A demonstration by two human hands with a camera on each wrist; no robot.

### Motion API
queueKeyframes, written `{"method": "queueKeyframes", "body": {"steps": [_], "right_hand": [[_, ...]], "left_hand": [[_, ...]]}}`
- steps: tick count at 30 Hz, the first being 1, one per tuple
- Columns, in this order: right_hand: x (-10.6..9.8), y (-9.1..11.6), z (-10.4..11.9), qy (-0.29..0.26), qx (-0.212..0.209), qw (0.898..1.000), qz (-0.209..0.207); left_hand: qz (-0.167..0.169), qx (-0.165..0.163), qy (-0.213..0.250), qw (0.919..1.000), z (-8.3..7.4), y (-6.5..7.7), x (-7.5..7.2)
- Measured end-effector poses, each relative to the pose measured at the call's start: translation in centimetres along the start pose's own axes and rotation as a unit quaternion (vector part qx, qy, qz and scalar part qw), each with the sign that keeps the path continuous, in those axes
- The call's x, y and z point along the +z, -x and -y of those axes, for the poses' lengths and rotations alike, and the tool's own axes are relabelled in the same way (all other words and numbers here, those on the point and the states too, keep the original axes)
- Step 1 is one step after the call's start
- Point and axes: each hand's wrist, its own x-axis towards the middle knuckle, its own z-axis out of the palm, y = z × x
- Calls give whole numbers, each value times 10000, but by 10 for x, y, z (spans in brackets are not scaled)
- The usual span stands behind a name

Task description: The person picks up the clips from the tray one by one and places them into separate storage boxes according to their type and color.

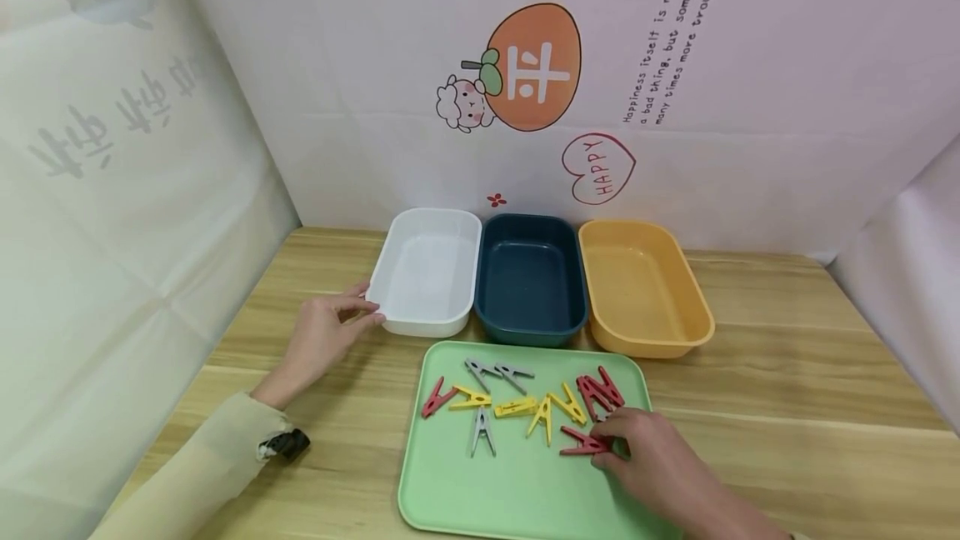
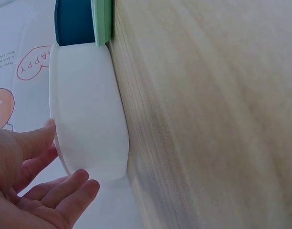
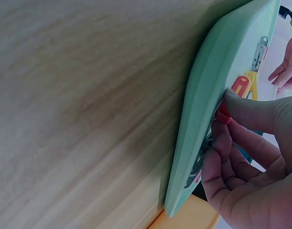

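My right hand (image 1: 648,458) pinches a red clothespin (image 1: 579,442) between thumb and fingers, low over the right part of the green tray (image 1: 525,490). In the right wrist view, the thumb lies against the red clothespin (image 3: 240,86). Two more red clothespins (image 1: 600,387) lie just beyond that hand, with a greyish one partly hidden by the fingers. To the left on the tray are several yellow clothespins (image 1: 515,407), several grey clothespins (image 1: 482,432) and a red one (image 1: 437,397). My left hand (image 1: 322,340) holds the near left corner of the white bin (image 1: 423,327), thumb at its rim.
A dark blue bin (image 1: 531,336) stands beside the white one, and a yellow-orange bin (image 1: 652,348) to its right. All three line up behind the tray on the wooden table (image 1: 787,382). A printed cloth (image 1: 412,165) hangs behind them.
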Motion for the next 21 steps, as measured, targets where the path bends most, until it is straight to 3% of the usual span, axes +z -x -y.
{"method": "queueKeyframes", "body": {"steps": [10, 17, 21], "right_hand": [[-3, 3, 1, -209, 48, 9997, -154], [-12, 6, -1, -676, -940, 9928, -300], [-18, 5, 2, -901, -1130, 9888, -379]], "left_hand": [[53, -118, 67, 9999, 3, 1, 0], [58, -73, 79, 9999, 2, 0, -1], [83, -100, 64, 9999, 2, 1, -1]]}}
